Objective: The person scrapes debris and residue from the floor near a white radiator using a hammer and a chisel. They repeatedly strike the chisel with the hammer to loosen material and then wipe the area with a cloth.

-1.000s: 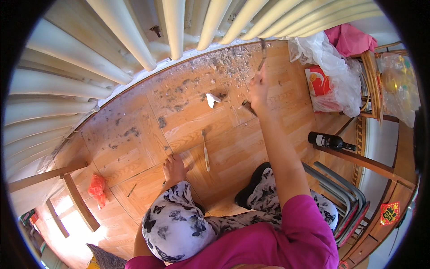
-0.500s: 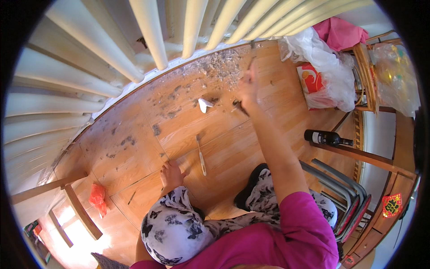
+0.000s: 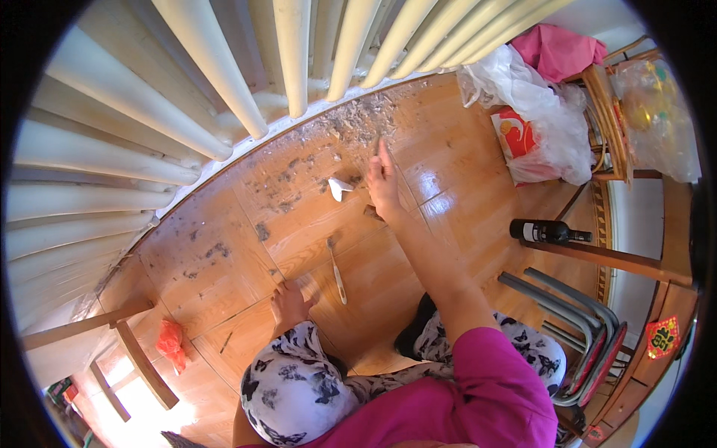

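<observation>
Dust and grey debris (image 3: 351, 127) lie scattered over the wooden floor (image 3: 448, 187) along the foot of the white radiator (image 3: 224, 82), just beyond the right hand (image 3: 385, 183). That hand is raised over the boards with its fingers (image 3: 382, 153) held straight and close together, pointing toward the radiator; whether it touches the floor cannot be told. Just to the left of those fingers lies a small white scrap of paper (image 3: 340, 187), and a small dark piece (image 3: 372, 213) sits on the floor right by the wrist. Nearer the person, a slim light-handled tool (image 3: 337, 272) lies on the boards between the two hands, touched by neither. The left hand (image 3: 290, 305) rests flat on the floor beside the knee, fingers (image 3: 280, 287) loosely spread, holding nothing. Well off to the right of the right hand, a dark bottle (image 3: 549, 231) lies on its side, with white plastic bags (image 3: 538, 127) beyond it. A red crumpled bag (image 3: 170, 340) lies left of the left hand.
</observation>
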The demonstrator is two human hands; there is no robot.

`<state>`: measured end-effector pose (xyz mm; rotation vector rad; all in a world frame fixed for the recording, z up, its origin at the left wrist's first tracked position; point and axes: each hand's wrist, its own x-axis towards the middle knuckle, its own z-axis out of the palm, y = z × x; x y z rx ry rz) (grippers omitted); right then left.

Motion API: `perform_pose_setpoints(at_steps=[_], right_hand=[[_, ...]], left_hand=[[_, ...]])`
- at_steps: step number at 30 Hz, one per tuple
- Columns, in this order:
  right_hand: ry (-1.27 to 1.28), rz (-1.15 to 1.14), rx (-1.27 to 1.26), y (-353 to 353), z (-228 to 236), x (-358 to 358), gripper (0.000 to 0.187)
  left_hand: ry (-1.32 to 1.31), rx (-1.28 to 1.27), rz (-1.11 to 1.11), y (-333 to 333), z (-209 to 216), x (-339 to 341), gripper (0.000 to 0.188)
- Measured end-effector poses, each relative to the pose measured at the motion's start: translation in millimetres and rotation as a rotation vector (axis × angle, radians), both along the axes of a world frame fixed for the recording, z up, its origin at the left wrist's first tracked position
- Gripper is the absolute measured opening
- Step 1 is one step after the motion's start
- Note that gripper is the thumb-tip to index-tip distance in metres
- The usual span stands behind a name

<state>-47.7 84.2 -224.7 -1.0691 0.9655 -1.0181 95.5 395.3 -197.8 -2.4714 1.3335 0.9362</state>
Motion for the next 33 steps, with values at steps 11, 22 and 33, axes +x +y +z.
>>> perform_pose_setpoints(at_steps=[11, 22, 33], right_hand=[[0.062, -0.236, 0.037, -97, 49, -61, 0.052], [0.5, -0.139, -0.263, -56, 27, -34, 0.051], [0.829, -0.096, -0.106, -41, 101, -23, 0.047]], left_hand=[[0.055, 0.003, -0.024, -4, 3, -2, 0.068], [0.018, -0.03, -0.05, 7, -11, 0, 0.072], [0.039, 0.006, -0.053, 1, -4, 4, 0.073]])
